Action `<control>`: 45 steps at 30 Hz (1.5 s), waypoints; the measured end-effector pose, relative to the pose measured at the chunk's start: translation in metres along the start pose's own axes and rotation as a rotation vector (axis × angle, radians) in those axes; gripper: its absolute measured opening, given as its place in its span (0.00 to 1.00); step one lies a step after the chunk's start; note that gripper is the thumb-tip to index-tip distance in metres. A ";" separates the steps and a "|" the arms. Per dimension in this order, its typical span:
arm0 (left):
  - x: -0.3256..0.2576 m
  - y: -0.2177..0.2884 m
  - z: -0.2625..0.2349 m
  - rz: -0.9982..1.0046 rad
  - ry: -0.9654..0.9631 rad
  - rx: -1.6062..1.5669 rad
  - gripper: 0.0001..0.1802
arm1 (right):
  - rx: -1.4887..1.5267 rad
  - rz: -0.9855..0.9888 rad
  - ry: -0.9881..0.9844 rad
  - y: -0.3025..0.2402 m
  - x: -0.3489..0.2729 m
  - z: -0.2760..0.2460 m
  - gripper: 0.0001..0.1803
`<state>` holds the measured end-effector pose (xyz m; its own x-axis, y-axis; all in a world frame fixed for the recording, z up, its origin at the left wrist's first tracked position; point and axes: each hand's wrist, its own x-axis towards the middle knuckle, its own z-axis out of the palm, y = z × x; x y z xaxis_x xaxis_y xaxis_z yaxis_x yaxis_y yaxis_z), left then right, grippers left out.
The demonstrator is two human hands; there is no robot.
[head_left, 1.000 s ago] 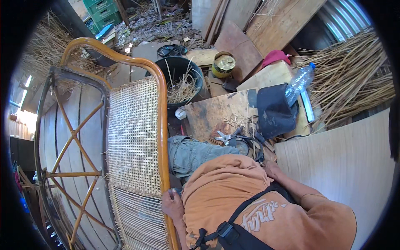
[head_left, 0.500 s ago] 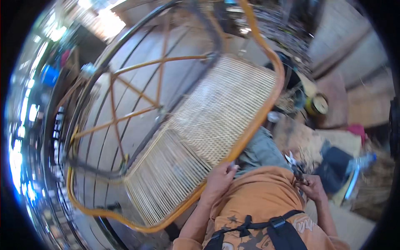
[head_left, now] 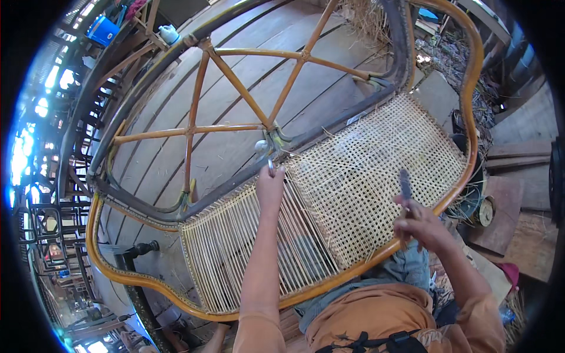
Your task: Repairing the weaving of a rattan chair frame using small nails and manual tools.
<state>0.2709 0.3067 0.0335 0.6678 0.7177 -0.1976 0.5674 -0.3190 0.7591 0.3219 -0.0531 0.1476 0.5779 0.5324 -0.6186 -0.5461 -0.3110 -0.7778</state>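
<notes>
A rattan bench frame [head_left: 471, 88] lies across my lap, its seat partly covered with woven cane webbing [head_left: 365, 170]. On the left part of the seat, bare parallel cane strands [head_left: 253, 247] run without the open-hole weave. My left hand [head_left: 270, 182] is raised over the seat's far edge, where plain strands meet weave. Its fingers pinch a slim shiny metal piece [head_left: 271, 166], whose kind I cannot make out. Over the near right part of the weave, my right hand [head_left: 425, 226] grips a dark narrow-bladed hand tool [head_left: 405, 183], blade pointing away from me.
Behind the seat, crossed rattan poles [head_left: 235, 82] join a dark curved rail [head_left: 235, 181]. A plank floor [head_left: 235, 106] lies beyond. At right are wooden boards [head_left: 500, 206] and a round can [head_left: 485, 210]. A blue container [head_left: 102, 30] stands far left.
My left hand has moved from the near rim to the seat's far edge. The right hand has risen from beside my hip to over the weave with a tool. The view has shifted.
</notes>
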 end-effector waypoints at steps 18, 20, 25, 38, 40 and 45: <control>0.026 -0.008 0.048 0.094 0.010 0.313 0.14 | -1.787 -0.565 0.258 0.000 0.281 0.064 0.24; 0.022 -0.011 0.046 0.047 -0.006 0.298 0.15 | -1.822 -0.558 0.264 0.004 0.285 0.069 0.25; 0.023 -0.020 0.050 -0.009 -0.026 0.272 0.16 | -1.834 -0.669 0.327 0.011 0.292 0.075 0.25; 0.021 -0.022 0.050 0.071 -0.007 0.265 0.12 | -1.883 -0.724 0.132 -0.013 0.314 0.095 0.17; 0.021 -0.021 0.047 0.057 -0.024 0.266 0.12 | -2.090 -0.667 0.046 -0.024 0.316 0.097 0.14; 0.023 -0.023 0.050 0.031 -0.052 0.289 0.12 | -2.015 -0.708 -0.067 -0.040 0.320 0.098 0.15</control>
<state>0.2970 0.2995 -0.0190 0.7064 0.6745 -0.2147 0.6552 -0.5082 0.5590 0.4693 0.2066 -0.0081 0.3000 0.9135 -0.2749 0.9530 -0.2745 0.1280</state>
